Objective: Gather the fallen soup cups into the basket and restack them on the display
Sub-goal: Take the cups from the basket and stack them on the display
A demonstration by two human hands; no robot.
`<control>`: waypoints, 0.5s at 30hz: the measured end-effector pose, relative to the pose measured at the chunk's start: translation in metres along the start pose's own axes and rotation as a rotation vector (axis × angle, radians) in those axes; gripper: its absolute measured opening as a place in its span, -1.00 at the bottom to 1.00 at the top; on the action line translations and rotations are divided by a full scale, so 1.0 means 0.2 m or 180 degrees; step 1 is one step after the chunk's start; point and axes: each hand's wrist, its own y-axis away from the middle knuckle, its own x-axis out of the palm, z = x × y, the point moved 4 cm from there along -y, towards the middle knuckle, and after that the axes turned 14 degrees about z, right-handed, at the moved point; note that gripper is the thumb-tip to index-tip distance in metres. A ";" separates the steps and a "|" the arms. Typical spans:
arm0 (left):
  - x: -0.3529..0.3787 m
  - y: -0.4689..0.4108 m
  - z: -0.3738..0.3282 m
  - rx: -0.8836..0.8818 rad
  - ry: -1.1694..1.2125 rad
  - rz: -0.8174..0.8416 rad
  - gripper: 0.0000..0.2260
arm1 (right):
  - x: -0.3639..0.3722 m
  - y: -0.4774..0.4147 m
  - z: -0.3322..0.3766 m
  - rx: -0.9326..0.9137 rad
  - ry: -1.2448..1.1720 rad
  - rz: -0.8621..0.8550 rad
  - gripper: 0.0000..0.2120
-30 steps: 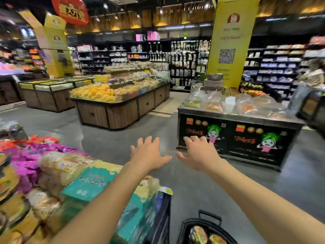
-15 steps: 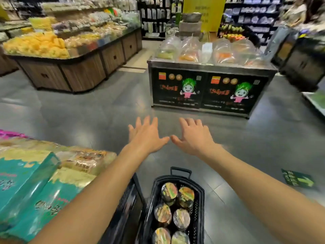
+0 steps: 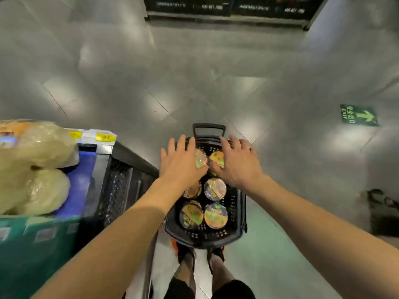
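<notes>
Where half a second ago they hovered over the grey tiled floor (image 3: 194, 83), the left hand (image 3: 183, 162) and right hand (image 3: 237, 165) now spread flat-fingered above the black plastic basket (image 3: 237, 203) at 6 o'clock. They part-cover the far two of its six foil-lidded soup cups (image 3: 216, 215); contact is unclear. Dark display shelving (image 3: 116, 190) crowds 9 o'clock, and floor stretches toward 12.

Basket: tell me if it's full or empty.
Full, as far as shows: six cups stand lids-up in three pairs across the basket; cannot tell if more lie beneath.
</notes>
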 end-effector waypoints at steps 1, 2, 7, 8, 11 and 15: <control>0.08 -0.09 0.02 0.0015 -0.0003 0.0024 -0.13 | 0.09 -0.08 -0.03 0.0026 -0.0002 0.0045 -0.24; 0.16 -0.18 0.03 0.0035 -0.0011 0.0042 -0.12 | 0.18 -0.15 -0.06 0.0047 0.0000 0.0104 -0.23; 0.54 -0.59 0.09 0.0096 -0.0027 -0.0018 -0.11 | 0.54 -0.53 -0.17 0.0028 -0.0033 0.0276 -0.13; 0.60 -0.66 0.10 0.0100 -0.0045 -0.0036 -0.10 | 0.61 -0.60 -0.19 0.0025 -0.0039 0.0311 -0.11; 0.77 -0.85 0.12 0.0064 0.0006 0.0049 -0.07 | 0.78 -0.77 -0.24 0.0053 0.0013 0.0367 -0.05; 0.96 -1.05 0.15 0.0046 0.0125 0.0245 -0.02 | 0.98 -0.95 -0.27 0.0094 0.0055 0.0415 -0.01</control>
